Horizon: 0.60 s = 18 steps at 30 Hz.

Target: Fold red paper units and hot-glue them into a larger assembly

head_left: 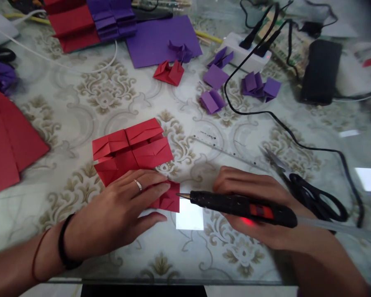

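Observation:
A folded red paper assembly [132,150] lies on the glass-topped table. My left hand [120,212] rests flat on its near edge, fingers stretched out and pressing the paper down, with a ring on one finger. My right hand [253,214] is closed around a black pen-shaped glue gun [241,205] with a red light. Its metal tip points left, just right of the paper's near corner [171,200].
Black scissors [309,192] and a clear ruler [222,150] lie to the right. A black cable [284,130] runs to a white power strip [245,51]. Purple folded pieces [256,84], a purple sheet [160,39] and red sheets [6,140] lie around.

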Available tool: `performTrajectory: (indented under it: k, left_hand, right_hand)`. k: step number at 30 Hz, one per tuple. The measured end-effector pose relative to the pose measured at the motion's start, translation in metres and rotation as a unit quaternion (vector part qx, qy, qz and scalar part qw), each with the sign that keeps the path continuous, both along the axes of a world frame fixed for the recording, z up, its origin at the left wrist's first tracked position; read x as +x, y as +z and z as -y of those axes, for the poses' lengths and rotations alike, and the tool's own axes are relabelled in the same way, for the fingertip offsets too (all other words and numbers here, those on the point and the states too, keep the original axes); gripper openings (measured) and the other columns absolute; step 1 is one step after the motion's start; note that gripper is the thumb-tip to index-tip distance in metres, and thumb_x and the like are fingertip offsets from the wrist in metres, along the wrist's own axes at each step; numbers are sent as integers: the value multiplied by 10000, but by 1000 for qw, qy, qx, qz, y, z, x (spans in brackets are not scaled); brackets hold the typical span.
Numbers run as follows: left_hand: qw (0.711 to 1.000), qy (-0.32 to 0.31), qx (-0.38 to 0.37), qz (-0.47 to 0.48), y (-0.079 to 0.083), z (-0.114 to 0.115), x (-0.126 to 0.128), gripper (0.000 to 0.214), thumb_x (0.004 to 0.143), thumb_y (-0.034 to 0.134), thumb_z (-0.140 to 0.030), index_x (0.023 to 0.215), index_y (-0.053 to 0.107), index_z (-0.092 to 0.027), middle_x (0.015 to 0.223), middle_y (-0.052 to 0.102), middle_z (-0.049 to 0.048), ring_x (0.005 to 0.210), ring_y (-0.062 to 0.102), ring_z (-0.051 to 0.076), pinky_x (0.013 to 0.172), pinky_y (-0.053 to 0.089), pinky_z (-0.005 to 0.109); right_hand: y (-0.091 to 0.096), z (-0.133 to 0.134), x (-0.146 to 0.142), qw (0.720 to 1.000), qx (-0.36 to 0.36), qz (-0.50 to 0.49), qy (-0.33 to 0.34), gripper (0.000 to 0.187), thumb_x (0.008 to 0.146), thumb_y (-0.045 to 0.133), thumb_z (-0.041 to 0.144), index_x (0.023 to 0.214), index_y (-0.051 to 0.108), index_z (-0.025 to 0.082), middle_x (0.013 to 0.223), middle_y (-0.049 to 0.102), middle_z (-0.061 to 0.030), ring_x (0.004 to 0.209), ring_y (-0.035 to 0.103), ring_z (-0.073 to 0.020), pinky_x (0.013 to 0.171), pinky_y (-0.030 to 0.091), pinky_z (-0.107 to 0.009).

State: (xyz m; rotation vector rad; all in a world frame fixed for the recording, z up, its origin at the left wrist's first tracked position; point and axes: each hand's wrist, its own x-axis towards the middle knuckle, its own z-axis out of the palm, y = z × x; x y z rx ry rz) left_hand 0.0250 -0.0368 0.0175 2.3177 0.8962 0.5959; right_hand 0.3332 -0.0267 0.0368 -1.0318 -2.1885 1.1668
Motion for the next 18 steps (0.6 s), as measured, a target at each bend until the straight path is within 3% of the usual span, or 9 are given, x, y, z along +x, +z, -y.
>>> performTrajectory:
  k: [3,9,18]
  left_hand:
    - [999,20,-11,24,1,0,3,419,1022,701,-379,1426,657,-278,1320,749,96,1245,714,323,1105,608,482]
    - [999,22,-21,29,-3,-1,6,353,1043,653,-237,1390,681,-299,1298,764,60,1238,722,284,1130,587,452]
    - [1000,20,3,5,-5,-1,5,341,1035,681,-286,1374,654,-257,1292,755,81,1244,710,289,1100,602,447]
  right_hand:
    - [-2,1,-5,1000,14,6,7,147,917,604,130,865,591,268,753,621,-16,701,568,-209,615,422,-366]
    - [-8,2,-13,1000,28,8,2,178,903,585,117,840,526,273,724,576,-1,679,508,-211,639,381,-382]
    - [-12,4,-16,998,41,40,1,202,899,609,170,808,453,260,709,497,17,669,459,-198,671,353,-370]
